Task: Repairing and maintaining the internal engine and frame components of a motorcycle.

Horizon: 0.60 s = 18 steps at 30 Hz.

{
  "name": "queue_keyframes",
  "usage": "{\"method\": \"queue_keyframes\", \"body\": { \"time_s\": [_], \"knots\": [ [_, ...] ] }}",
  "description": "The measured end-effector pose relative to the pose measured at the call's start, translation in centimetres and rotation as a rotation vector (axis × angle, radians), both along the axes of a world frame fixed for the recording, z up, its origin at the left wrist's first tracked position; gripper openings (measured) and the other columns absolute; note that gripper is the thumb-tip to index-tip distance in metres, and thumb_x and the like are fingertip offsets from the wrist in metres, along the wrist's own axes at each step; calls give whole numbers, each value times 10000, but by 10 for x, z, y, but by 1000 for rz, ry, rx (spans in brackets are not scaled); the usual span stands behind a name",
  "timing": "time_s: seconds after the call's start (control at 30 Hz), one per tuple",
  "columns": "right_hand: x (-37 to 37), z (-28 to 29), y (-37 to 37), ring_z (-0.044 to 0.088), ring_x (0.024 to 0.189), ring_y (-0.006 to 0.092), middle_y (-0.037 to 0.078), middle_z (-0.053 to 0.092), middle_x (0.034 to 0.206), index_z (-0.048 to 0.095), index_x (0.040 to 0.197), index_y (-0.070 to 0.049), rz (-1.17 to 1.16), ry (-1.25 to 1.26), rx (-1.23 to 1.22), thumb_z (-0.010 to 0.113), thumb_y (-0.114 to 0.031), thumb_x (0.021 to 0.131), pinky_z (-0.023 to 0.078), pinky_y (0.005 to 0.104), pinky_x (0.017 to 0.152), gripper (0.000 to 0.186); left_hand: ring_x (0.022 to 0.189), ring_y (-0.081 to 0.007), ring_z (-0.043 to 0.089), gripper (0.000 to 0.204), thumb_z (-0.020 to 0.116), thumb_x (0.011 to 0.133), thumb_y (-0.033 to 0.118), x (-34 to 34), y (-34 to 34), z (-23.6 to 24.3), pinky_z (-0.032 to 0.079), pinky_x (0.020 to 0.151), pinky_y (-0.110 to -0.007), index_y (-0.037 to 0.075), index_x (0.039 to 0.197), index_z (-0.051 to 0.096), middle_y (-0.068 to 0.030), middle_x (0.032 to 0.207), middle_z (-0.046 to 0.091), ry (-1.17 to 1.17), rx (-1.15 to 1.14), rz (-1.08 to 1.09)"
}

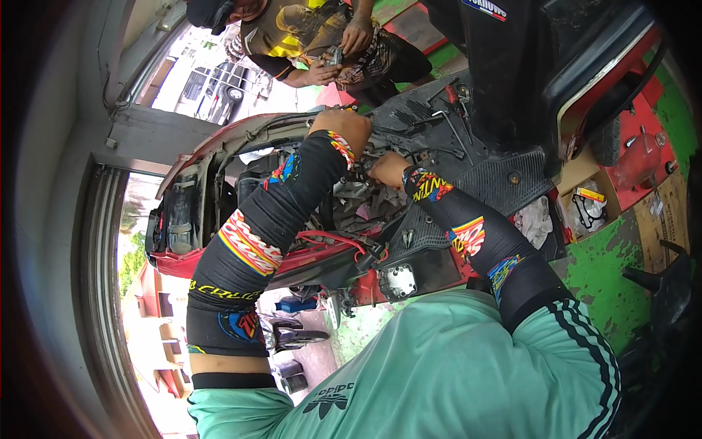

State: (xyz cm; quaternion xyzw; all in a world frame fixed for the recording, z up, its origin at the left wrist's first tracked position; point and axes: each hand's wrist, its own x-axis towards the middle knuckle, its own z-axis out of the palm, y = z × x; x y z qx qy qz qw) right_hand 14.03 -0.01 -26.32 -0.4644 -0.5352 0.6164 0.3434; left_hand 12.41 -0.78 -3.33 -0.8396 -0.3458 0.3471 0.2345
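Note:
A red and black scooter (219,132) lies stretched out before me, its body opened so that the engine parts (351,189) show. My left hand (345,130) is curled at the far side of the opening, near the footboard. The back of that hand hides its fingertips and anything in them. Closer to me, my right hand (390,170) bends its fingers down onto small parts beside the engine; what it grips is too small to make out. Patterned black sleeves cover both forearms. A red cable (333,235) runs along the near side of the opening.
Tools, among them a red-handled screwdriver (452,95), lie on the black footboard (497,175). Across the scooter another person (322,44) holds a small metal part (333,55). A metal cover (397,282) sits on the near side; a cardboard box (585,186) holding a gasket (587,212) stands right.

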Motion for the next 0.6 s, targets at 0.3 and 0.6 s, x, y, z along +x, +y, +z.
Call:
{"method": "queue_keyframes", "body": {
  "time_s": [0.3, 0.6],
  "knots": [
    [-3, -9, 5, 538, 469, 186, 80, 669, 726, 731, 865, 3, 9, -43, 108, 666, -220, 871, 432, 362, 423, 232, 892, -291, 722, 167, 632, 858, 182, 0, -1, -8, 571, 754, -400, 65, 919, 735, -130, 917, 737, 19, -6, -17],
    [25, 6, -8, 643, 581, 239, 153, 695, 842, 708, 918, 57, -30, -230, 529, 612, -129, 873, 509, 376, 539, 214, 1078, -293, 688, 288, 619, 897, 236, 9, -7, -29, 561, 850, -403, 87, 1111, 740, -143, 1142, 718, 192, -82, 118]
  ]
}}
